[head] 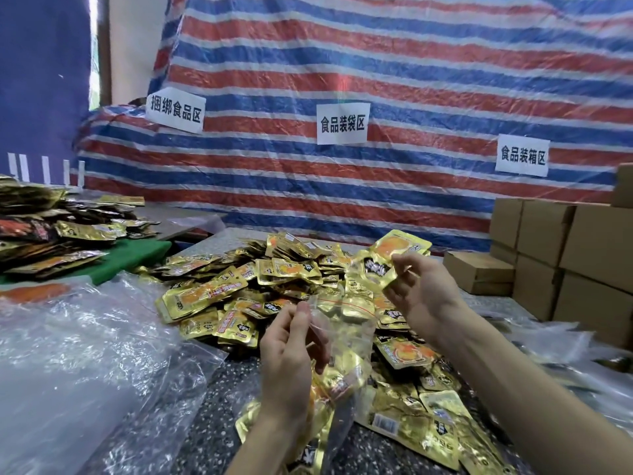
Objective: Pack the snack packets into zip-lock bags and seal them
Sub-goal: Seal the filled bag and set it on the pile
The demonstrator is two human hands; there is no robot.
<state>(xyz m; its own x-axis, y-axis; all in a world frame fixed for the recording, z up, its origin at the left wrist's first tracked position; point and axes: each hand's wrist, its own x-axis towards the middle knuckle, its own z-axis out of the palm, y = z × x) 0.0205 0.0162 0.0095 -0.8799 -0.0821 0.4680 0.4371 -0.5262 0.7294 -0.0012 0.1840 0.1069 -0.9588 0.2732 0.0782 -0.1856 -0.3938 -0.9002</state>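
My left hand [287, 358] pinches the rim of a clear zip-lock bag [346, 337] with a red seal line; gold packets lie inside its lower part. Above and to the right, my right hand [421, 293] grips a gold snack packet [387, 262] with orange and black print, held over the bag's mouth. A big heap of gold snack packets [246, 282] covers the speckled table [212, 423] behind and below both hands.
Crumpled clear plastic sheeting [85, 354] lies at the left. A second pile of dark and gold packets [51, 228] sits on a green mat at far left. Brown cardboard boxes [565, 255] are stacked at the right. A striped tarp [342, 80] with paper signs hangs behind.
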